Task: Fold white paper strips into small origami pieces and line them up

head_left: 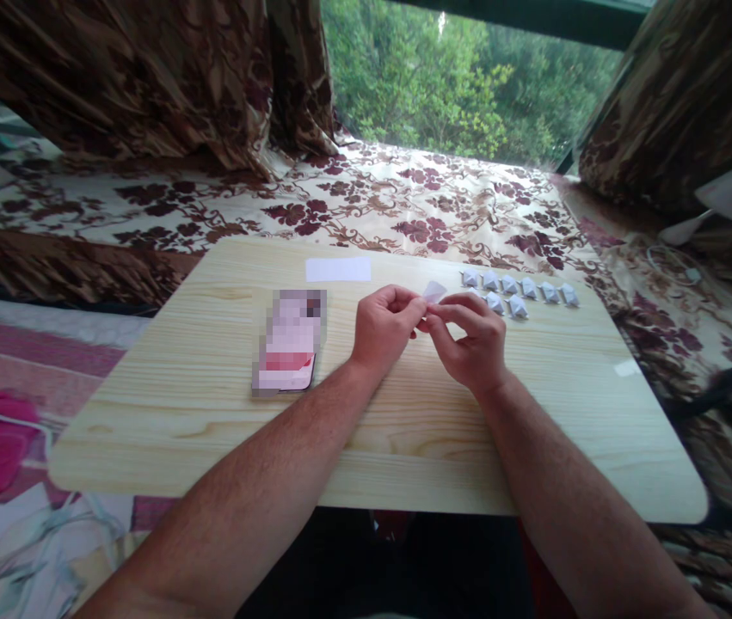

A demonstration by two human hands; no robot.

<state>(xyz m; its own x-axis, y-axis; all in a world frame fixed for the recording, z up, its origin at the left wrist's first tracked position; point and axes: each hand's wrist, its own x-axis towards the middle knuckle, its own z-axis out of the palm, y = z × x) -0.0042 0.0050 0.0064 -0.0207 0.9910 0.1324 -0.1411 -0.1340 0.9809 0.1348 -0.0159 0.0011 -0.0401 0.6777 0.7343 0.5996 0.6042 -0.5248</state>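
Above the middle of the table, a small piece of white paper (433, 291) is pinched between both my hands. My left hand (386, 322) is closed, its thumb and fingertips on the paper's left and lower side. From the right, my right hand (470, 334) is closed on the same piece, thumb against fingers. The fingertips of both hands meet and hide its lower part. Just beyond my right hand, several small folded white paper pieces (508, 284) with raised points sit in two rows; my fingers partly cover the nearer row.
A stack or strip of white paper (338, 269) lies at the table's far side. Left of my hands is a phone-shaped object (288, 340), blurred out. The pale wooden table (165, 387) stands against a ledge with floral cloth (404, 206). A white scrap (627, 368) lies near the right edge.
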